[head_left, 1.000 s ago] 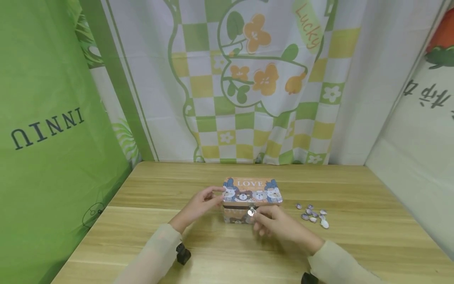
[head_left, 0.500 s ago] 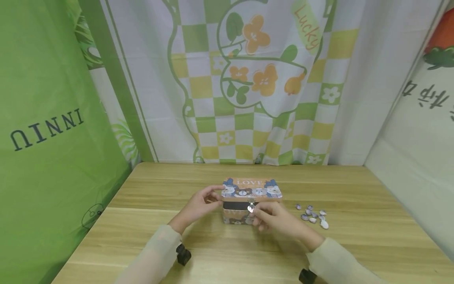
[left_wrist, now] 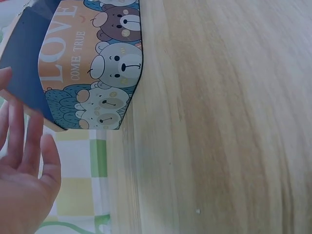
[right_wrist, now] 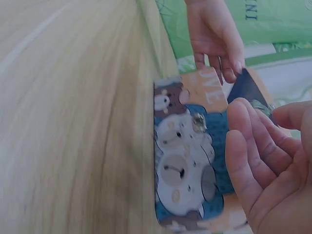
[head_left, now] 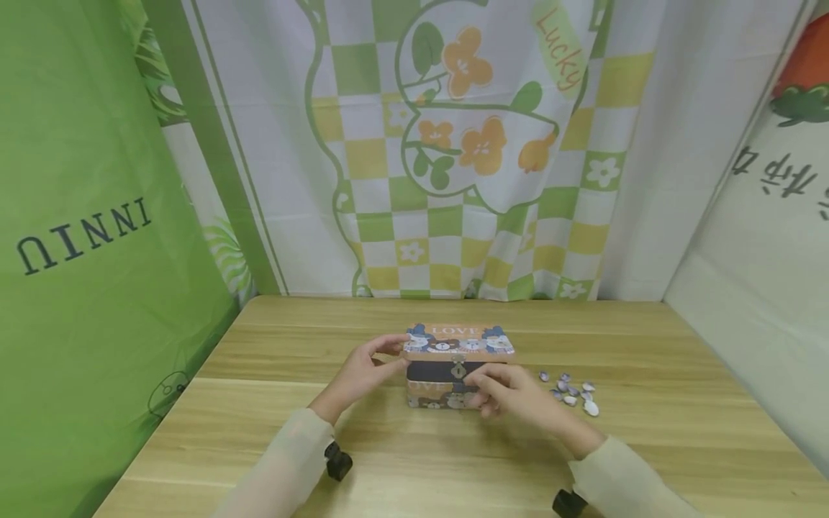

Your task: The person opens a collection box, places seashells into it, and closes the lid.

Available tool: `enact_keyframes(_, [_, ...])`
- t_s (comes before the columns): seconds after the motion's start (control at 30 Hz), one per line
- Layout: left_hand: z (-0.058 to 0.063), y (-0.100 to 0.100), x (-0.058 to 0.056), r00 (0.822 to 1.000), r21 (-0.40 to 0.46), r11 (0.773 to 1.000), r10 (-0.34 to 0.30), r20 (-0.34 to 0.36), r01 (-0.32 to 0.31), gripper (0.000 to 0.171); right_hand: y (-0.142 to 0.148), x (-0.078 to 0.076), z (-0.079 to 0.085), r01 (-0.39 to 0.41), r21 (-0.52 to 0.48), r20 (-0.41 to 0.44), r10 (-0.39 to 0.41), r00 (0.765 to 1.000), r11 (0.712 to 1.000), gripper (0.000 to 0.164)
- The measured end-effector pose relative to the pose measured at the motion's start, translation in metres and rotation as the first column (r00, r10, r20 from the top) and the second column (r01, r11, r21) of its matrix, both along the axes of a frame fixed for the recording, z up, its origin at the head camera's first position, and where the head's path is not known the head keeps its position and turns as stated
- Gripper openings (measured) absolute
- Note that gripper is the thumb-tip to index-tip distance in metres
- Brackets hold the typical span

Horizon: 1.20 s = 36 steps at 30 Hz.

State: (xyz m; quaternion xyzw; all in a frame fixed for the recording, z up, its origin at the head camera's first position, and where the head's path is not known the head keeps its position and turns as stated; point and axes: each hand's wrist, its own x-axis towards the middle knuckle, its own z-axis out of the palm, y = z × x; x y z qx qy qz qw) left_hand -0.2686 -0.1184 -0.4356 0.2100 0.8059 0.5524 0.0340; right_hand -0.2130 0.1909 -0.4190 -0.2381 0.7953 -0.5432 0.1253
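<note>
A rectangular tin box [head_left: 424,400], printed with bears and "LOVE", stands at mid-table. Its hinged lid [head_left: 456,345] is tilted partway up, showing a dark interior. From the lid's front rim hangs a metal clasp [head_left: 458,371]; the matching catch [right_wrist: 199,122] sits on the box front. My left hand [head_left: 356,374] is at the lid's left edge, its thumb right at the corner and fingers fairly straight. My right hand [head_left: 521,401] is at the front, loosely bent, fingertips just beside the clasp's lower right side. In the left wrist view, the left fingers [left_wrist: 31,141] overlap the lid's side.
Several small purple and white seashells [head_left: 591,408] lie on the wooden table [head_left: 388,467] to the right of the box. A patterned curtain [head_left: 453,237] hangs behind the table, with a green cloth [head_left: 84,324] on the left.
The lid has swung steadily upward, widening the dark gap. My right fingertips, earlier pinching the clasp, have shifted slightly right of it. My left hand has risen a little with the lid.
</note>
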Motion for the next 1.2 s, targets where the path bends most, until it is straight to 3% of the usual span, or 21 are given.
enact_keyframes(0.27, [0.0,0.002,-0.001,0.998,0.059,0.998,0.015,0.054,-0.018,0.043,0.033,-0.003,0.005,0.117,0.023,0.002,-0.117,0.993,0.993,0.038])
enact_keyframes(0.53, [-0.002,0.002,-0.007,0.999,0.13,0.991,-0.022,0.049,0.015,0.044,0.05,-0.017,0.002,0.285,0.01,-0.051,-0.284,0.957,0.959,0.038])
enact_keyframes(0.73, [-0.002,0.004,-0.011,0.998,0.137,0.99,-0.02,0.063,0.011,0.041,0.05,-0.025,-0.005,0.312,-0.054,-0.11,-0.317,0.942,0.948,0.047])
enact_keyframes(0.9, [-0.002,0.006,-0.017,0.998,0.162,0.987,-0.012,0.057,0.002,0.042,0.046,-0.029,-0.005,0.347,-0.036,-0.154,-0.349,0.925,0.937,0.049])
enact_keyframes(1.2, [-0.002,0.011,-0.024,0.996,0.178,0.981,0.068,0.051,-0.076,0.046,0.037,-0.039,-0.002,0.401,-0.035,-0.149,-0.401,0.904,0.915,0.053])
